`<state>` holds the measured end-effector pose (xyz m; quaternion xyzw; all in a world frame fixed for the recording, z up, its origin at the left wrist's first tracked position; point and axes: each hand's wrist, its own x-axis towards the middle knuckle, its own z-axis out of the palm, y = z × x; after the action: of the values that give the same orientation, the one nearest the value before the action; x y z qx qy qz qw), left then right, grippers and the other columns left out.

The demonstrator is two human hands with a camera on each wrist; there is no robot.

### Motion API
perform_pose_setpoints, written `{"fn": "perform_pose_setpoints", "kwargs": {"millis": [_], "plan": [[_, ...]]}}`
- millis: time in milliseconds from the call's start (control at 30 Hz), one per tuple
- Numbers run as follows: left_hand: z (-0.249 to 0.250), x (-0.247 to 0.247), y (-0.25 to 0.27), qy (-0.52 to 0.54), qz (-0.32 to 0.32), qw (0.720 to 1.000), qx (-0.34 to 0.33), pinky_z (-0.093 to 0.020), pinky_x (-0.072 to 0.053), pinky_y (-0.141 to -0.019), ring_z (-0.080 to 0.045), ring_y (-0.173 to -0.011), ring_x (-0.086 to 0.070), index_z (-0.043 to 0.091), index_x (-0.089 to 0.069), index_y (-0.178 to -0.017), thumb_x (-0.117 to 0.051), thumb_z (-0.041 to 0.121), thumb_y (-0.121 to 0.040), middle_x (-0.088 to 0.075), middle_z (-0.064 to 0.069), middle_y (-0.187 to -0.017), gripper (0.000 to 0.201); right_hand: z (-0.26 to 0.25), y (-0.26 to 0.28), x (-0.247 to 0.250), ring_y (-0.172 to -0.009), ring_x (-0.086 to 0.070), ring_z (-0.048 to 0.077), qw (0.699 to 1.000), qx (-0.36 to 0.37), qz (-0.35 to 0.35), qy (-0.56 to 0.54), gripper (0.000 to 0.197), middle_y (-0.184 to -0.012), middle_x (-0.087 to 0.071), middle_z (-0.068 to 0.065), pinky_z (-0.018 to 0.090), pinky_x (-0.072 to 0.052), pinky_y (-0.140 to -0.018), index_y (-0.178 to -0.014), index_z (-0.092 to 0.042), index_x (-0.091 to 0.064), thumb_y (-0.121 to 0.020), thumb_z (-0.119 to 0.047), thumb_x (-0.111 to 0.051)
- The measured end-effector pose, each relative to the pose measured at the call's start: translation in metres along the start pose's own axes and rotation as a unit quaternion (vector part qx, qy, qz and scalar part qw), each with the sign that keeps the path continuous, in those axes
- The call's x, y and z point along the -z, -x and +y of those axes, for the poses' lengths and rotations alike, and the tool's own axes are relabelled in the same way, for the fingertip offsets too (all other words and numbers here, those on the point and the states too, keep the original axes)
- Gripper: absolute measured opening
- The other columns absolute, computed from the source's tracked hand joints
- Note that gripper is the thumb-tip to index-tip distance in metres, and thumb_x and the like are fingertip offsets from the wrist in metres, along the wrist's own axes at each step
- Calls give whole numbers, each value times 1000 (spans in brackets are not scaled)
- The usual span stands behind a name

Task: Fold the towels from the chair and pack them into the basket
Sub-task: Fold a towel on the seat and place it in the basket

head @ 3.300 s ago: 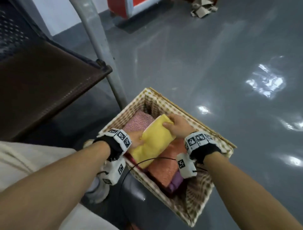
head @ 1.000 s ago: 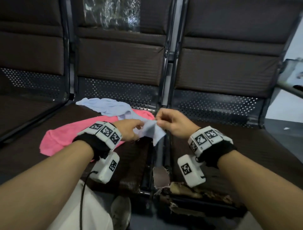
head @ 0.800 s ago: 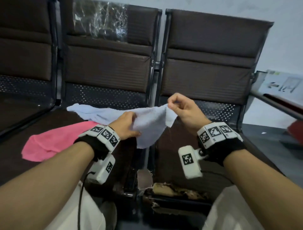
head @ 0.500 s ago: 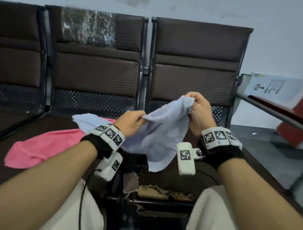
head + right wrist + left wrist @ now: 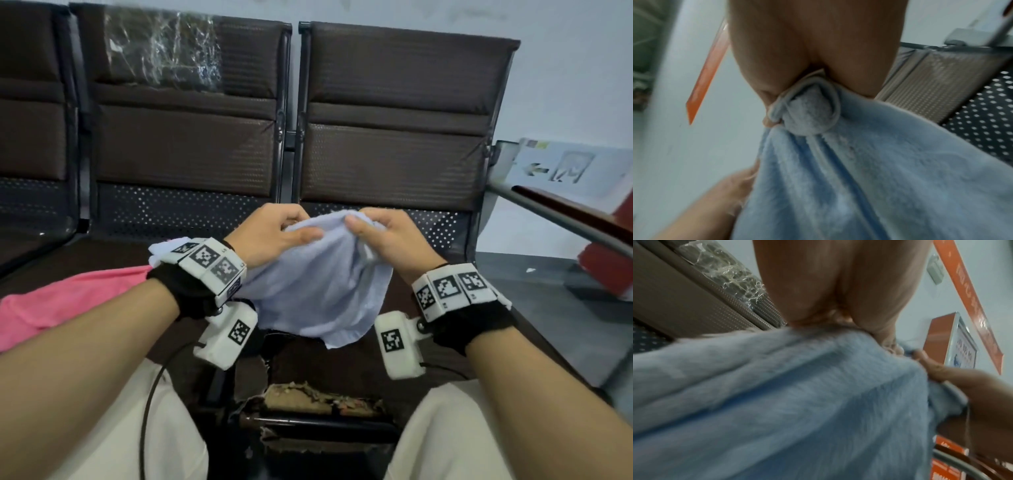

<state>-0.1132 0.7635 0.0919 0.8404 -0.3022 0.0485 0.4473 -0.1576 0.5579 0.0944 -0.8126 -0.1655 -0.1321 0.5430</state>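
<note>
A light blue towel (image 5: pixel 318 291) hangs in the air above the dark brown chair seat (image 5: pixel 342 359). My left hand (image 5: pixel 277 233) grips its top edge on the left, thumb laid over the cloth. My right hand (image 5: pixel 383 236) pinches a bunched corner on the right, close beside the left. In the left wrist view the blue towel (image 5: pixel 777 402) fills the frame below the palm. The right wrist view shows a rolled corner of the towel (image 5: pixel 807 113) squeezed between thumb and fingers. A pink towel (image 5: pixel 65 301) lies flat on the seat at the left. The basket is out of view.
A row of brown padded chairs (image 5: pixel 394 120) with perforated metal backs stands ahead; one backrest carries crinkled plastic wrap (image 5: pixel 161 48). A metal armrest (image 5: pixel 565 219) runs at the right. My knees in cream trousers (image 5: pixel 445 438) frame the torn seat front (image 5: pixel 318 401).
Since the basket view, I turned to the chairs and lifted the blue towel off the pink one. In the last half second both hands came close together at its top edge.
</note>
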Motion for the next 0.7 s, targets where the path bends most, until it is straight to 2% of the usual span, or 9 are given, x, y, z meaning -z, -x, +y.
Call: {"fn": "perform_pose_setpoints", "kwargs": {"millis": [67, 133, 267, 367, 467, 533, 600, 633, 700], "plan": [[-10, -5, 4, -85, -6, 996, -11, -19, -32, -54, -2, -53, -40, 19, -53, -65, -67, 29, -84, -47, 10, -56, 26, 1, 1, 8, -72, -46, 23, 995, -25, 64, -68, 39, -75, -50, 15, 35, -39, -66, -81, 16, -54, -96, -20, -54], [-19, -7, 9, -172, 4, 985, 1, -26, -30, -56, -7, -53, -40, 23, -43, -62, -62, 21, -87, -45, 8, -56, 31, 1, 2, 16, -77, -52, 23, 979, -50, 148, -134, 38, -82, -57, 16, 37, -45, -72, -90, 14, -59, -97, -22, -52], [-41, 5, 16, -237, -5, 969, 74, -32, -37, -63, -25, -67, -51, 17, -46, -69, -54, 12, -86, -53, -4, -66, 20, 4, 2, 39, -63, -52, 10, 909, -80, 344, -219, 33, -64, -55, -4, 26, -48, -67, -69, -15, -61, -98, -25, -50], [-49, 13, 19, -256, -17, 959, 117, -36, -41, -66, -28, -69, -53, 16, -42, -63, -53, 18, -91, -52, -7, -64, 31, 14, 4, 48, -71, -49, 14, 891, -93, 415, -161, 38, -66, -51, -2, 31, -43, -72, -67, -5, -55, -96, -28, -50], [-38, 10, 18, -202, -54, 974, 88, -30, -34, -65, -19, -71, -51, 12, -50, -67, -50, 14, -94, -55, -3, -70, 27, 23, 6, 41, -71, -45, 17, 912, -106, 391, -66, 34, -65, -48, 2, 26, -39, -66, -64, -11, -48, -95, -26, -52], [-22, 8, 17, -138, -84, 985, 62, -26, -37, -69, -10, -70, -51, 12, -54, -69, -48, 12, -96, -57, 2, -72, 27, 24, 6, 31, -74, -50, 17, 933, -114, 340, 4, 25, -70, -54, 2, 24, -40, -65, -73, -8, -54, -94, -23, -54], [-8, 7, 15, -62, -92, 992, 54, -27, -45, -73, -5, -77, -58, 15, -65, -77, -48, 16, -97, -66, 3, -81, 25, 20, 7, 18, -79, -57, 14, 954, -111, 278, 28, 13, -85, -62, 2, 25, -46, -72, -88, -9, -59, -91, -21, -57], [-2, 6, 14, -16, -80, 995, 62, -31, -48, -79, -9, -84, -62, 11, -69, -87, -49, 20, -97, -70, -3, -90, 24, 17, 9, 12, -76, -59, 8, 965, -104, 241, 27, 11, -87, -63, -1, 23, -47, -70, -96, -11, -60, -90, -21, -59], [6, 5, 11, 66, -32, 992, 102, -41, -49, -87, -23, -91, -64, 0, -68, -97, -51, 26, -95, -70, -19, -100, 31, 10, 13, -1, -55, -56, -5, 988, -74, 136, 7, 22, -75, -62, -10, 12, -44, -53, -110, -13, -60, -90, -21, -63]]}}
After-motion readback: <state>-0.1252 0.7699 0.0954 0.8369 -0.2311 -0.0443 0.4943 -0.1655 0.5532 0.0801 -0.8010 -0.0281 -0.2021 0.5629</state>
